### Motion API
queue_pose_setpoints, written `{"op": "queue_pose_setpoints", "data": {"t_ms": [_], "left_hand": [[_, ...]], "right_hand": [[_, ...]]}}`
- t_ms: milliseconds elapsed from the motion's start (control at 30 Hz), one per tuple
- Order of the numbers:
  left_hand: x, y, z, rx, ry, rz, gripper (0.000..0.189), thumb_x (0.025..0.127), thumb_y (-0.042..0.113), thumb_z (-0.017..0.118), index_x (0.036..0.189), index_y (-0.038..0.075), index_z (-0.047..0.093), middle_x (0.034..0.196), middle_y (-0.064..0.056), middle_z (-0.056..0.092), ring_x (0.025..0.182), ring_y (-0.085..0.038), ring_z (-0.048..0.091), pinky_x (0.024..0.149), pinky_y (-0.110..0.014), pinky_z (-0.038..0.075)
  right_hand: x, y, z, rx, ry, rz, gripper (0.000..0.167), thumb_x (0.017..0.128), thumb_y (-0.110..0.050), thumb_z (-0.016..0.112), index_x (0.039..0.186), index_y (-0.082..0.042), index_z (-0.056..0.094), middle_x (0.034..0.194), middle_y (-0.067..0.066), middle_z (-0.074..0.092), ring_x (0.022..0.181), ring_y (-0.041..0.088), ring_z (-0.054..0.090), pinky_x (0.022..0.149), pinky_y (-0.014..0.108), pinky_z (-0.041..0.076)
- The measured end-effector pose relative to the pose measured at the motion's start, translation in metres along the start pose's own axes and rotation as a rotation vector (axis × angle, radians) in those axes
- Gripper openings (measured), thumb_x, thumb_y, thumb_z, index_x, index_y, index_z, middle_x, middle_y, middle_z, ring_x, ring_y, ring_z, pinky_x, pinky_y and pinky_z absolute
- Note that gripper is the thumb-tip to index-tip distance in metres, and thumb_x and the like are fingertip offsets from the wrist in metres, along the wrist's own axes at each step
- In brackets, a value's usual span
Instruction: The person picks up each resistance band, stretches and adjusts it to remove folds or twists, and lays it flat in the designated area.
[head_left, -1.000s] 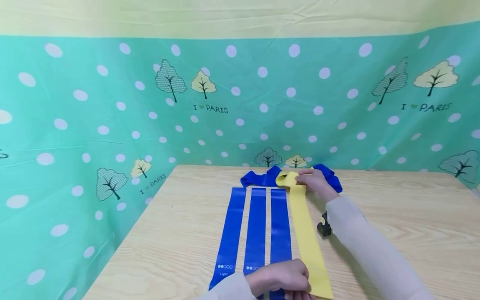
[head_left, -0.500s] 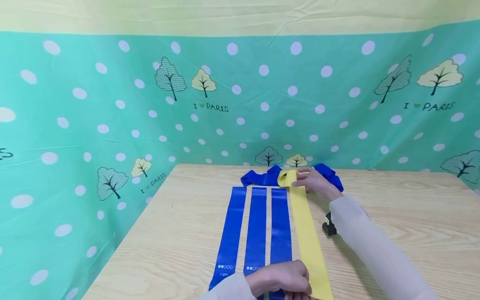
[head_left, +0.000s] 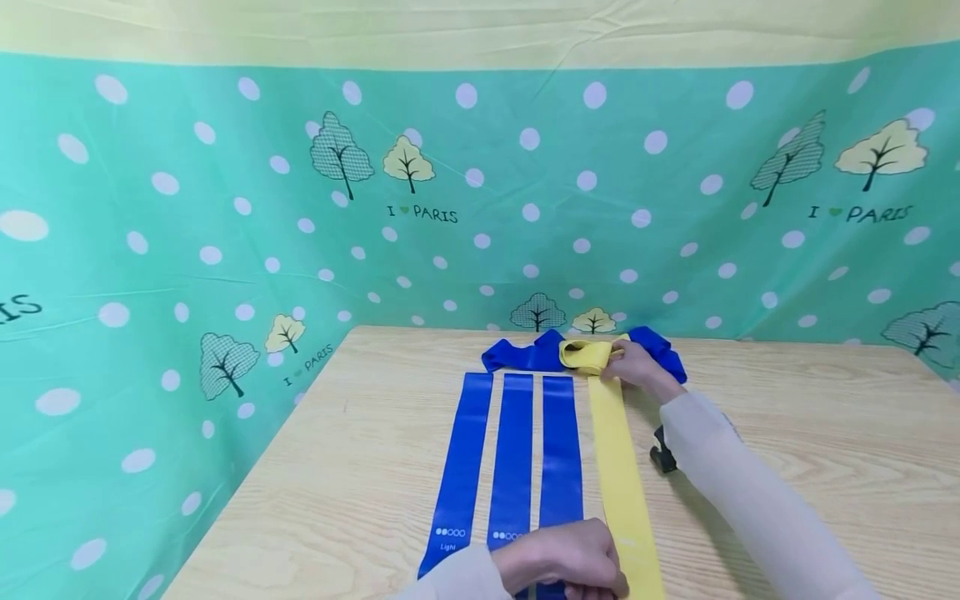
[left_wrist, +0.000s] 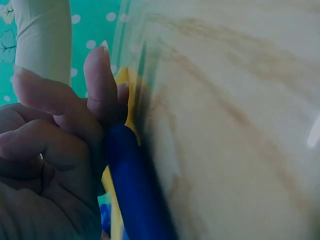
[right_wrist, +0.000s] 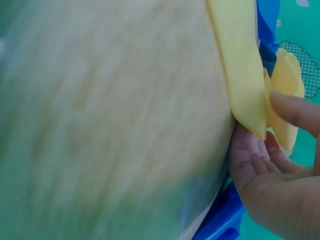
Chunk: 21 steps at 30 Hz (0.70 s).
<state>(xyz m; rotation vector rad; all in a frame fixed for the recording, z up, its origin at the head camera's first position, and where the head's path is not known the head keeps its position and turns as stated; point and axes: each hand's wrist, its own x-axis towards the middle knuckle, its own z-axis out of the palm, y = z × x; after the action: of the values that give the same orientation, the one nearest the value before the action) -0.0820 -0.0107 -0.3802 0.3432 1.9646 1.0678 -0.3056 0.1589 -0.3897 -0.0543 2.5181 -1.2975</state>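
Yellow band [head_left: 624,475], long axis running near to far, bunches up by the far edge of the surface [head_left: 337,450]; the right hand [head_left: 637,365] pinches it there, loops just left; the left hand [head_left: 566,554], fingers bent, lies beside its near part, hold unclear.

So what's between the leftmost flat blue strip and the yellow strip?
In the head view: two more blue strips, tabletop in the gaps; the left hand partly covers them.

Yellow band [head_left: 619,467], blue bands [head_left: 513,450] printed white, pale-dotted green cloth [head_left: 442,267], tan wood-grained table [head_left: 337,483]
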Motion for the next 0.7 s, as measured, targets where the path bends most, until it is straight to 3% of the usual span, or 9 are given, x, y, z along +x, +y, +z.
{"op": "queue_pose_setpoints", "data": {"t_ms": [167, 400, 500, 567, 633, 700], "left_hand": [[-0.005, 0.004, -0.003, 0.020, 0.022, 0.031, 0.029, 0.086, 0.005, 0.064, 0.061, -0.009, 0.065, 0.039, 0.003, 0.045, 0.029, -0.006, 0.035, 0.031, -0.017, 0.029], [-0.010, 0.007, -0.007, 0.123, 0.071, 0.047, 0.033, 0.085, 0.012, 0.067, 0.053, 0.001, 0.065, 0.038, 0.003, 0.048, 0.029, -0.006, 0.038, 0.031, -0.018, 0.026], [-0.010, 0.009, -0.012, 0.099, 0.102, 0.057, 0.034, 0.087, 0.013, 0.066, 0.055, 0.002, 0.067, 0.040, 0.001, 0.054, 0.030, -0.007, 0.042, 0.031, -0.018, 0.026], [-0.009, 0.011, -0.017, 0.082, 0.134, 0.065, 0.033, 0.087, 0.013, 0.065, 0.056, 0.001, 0.067, 0.043, -0.001, 0.057, 0.031, -0.007, 0.044, 0.031, -0.017, 0.025], [-0.007, 0.014, -0.024, 0.073, 0.169, 0.073, 0.032, 0.088, 0.013, 0.064, 0.059, 0.001, 0.068, 0.046, -0.003, 0.060, 0.032, -0.007, 0.046, 0.032, -0.017, 0.026], [-0.003, 0.017, -0.032, 0.071, 0.215, 0.074, 0.030, 0.089, 0.013, 0.063, 0.062, 0.002, 0.069, 0.049, -0.004, 0.062, 0.034, -0.007, 0.047, 0.033, -0.017, 0.027]], "right_hand": [[-0.003, -0.004, -0.001, 0.052, 0.025, -0.065, 0.070, 0.086, -0.006, 0.065, 0.143, 0.007, 0.025, 0.120, 0.026, 0.053, 0.099, 0.027, 0.057, 0.078, 0.030, 0.049], [-0.008, -0.013, -0.004, -0.007, 0.087, -0.172, 0.062, 0.085, -0.011, 0.069, 0.136, 0.005, 0.037, 0.107, 0.020, 0.056, 0.087, 0.025, 0.061, 0.070, 0.031, 0.051], [-0.011, -0.020, -0.006, -0.021, 0.104, -0.155, 0.046, 0.086, -0.022, 0.070, 0.119, 0.004, 0.050, 0.097, 0.013, 0.058, 0.082, 0.022, 0.057, 0.068, 0.028, 0.048], [-0.012, -0.025, -0.007, -0.024, 0.125, -0.127, 0.036, 0.086, -0.029, 0.070, 0.100, 0.000, 0.054, 0.084, 0.006, 0.054, 0.074, 0.018, 0.051, 0.063, 0.026, 0.044], [-0.013, -0.031, -0.008, -0.011, 0.147, -0.098, 0.036, 0.085, -0.035, 0.070, 0.079, -0.006, 0.050, 0.073, 0.002, 0.046, 0.063, 0.015, 0.044, 0.058, 0.025, 0.038], [-0.014, -0.036, -0.009, 0.002, 0.164, -0.072, 0.043, 0.085, -0.038, 0.070, 0.068, -0.010, 0.041, 0.075, 0.001, 0.040, 0.058, 0.013, 0.036, 0.057, 0.025, 0.034]]}}
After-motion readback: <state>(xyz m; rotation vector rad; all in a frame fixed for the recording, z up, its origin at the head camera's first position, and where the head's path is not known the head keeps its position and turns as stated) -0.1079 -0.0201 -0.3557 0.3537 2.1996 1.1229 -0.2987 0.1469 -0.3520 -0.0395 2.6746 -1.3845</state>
